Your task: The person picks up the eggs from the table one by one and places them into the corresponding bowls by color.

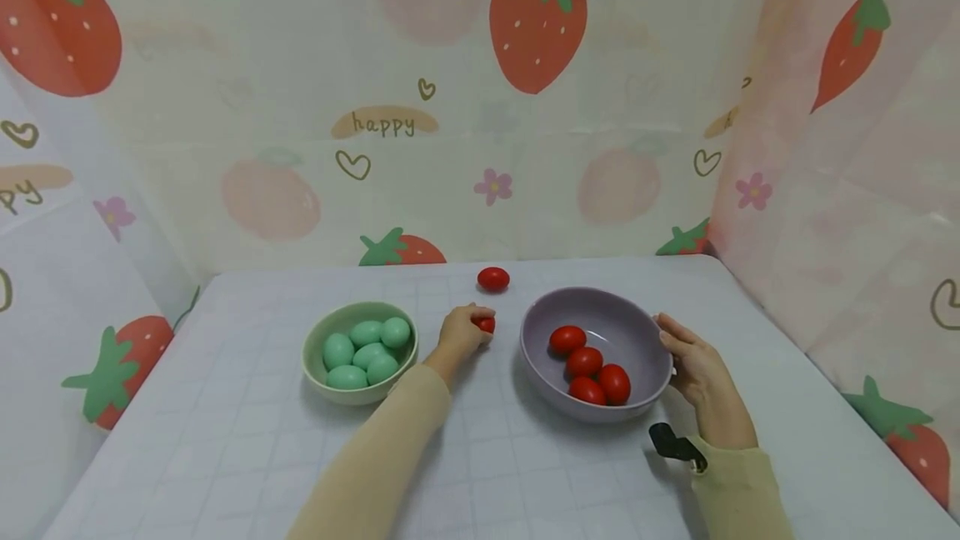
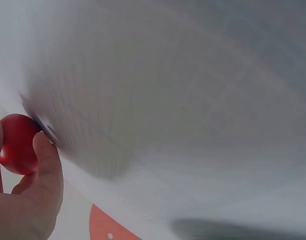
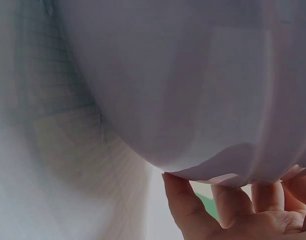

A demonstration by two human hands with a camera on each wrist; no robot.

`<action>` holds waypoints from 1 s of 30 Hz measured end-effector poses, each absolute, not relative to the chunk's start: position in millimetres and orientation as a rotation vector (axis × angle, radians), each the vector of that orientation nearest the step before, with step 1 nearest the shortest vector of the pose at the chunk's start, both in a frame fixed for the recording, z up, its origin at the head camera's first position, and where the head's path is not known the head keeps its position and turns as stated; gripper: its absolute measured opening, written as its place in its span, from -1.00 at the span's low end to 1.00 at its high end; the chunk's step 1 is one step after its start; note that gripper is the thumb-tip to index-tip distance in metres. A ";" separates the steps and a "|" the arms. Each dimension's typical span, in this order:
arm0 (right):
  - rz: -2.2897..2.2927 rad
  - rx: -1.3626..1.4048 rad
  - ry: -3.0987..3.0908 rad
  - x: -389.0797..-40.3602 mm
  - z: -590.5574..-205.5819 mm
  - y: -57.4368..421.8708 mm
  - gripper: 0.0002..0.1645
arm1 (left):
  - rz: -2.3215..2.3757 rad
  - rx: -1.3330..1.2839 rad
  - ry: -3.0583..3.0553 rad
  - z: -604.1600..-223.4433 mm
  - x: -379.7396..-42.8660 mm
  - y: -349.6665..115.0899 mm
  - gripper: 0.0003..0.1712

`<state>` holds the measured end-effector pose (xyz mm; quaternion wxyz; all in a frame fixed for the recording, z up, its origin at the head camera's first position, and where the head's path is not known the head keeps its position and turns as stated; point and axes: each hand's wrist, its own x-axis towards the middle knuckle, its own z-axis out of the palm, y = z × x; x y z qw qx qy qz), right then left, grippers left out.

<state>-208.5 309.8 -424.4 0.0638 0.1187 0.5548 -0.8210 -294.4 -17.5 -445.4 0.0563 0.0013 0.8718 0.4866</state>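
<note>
In the head view my left hand [image 1: 459, 333] pinches a glossy red egg [image 1: 486, 324] between thumb and fingers, low over the table. The left wrist view shows that red egg [image 2: 20, 144] between the fingertips. A wide purple bowl [image 1: 540, 394] stands to its right, with several red eggs [image 1: 584, 362] inside. My right hand [image 1: 703, 377] holds this bowl at its right side, fingers at the rim. From the right wrist, the fingers [image 3: 230, 202] touch the bowl's outer wall [image 3: 168, 90]. Another red egg [image 1: 493, 279] lies on the table behind my left hand.
Left of my left forearm stands a light green bowl [image 1: 309, 361] filled with several pale green eggs [image 1: 367, 355]. A white gridded cloth covers the table [image 1: 225, 448]. Strawberry-printed curtains [image 1: 465, 48] enclose the back and both sides.
</note>
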 end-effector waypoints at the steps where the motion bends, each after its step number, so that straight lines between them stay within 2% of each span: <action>1: -2.480 0.362 1.678 -208.4 -424.4 309.8 -0.43 | 1.488 -0.001 2.638 -444.9 -294.4 -17.3 -0.54; 18: -2.469 0.367 1.710 -209.3 -426.2 310.0 -0.49 | 1.538 -0.136 2.641 -441.0 -281.9 -23.0 -0.53; 30: -2.484 0.368 1.669 -209.7 -422.2 308.2 -0.42 | 1.642 0.056 2.618 -417.4 -258.5 -25.4 -0.52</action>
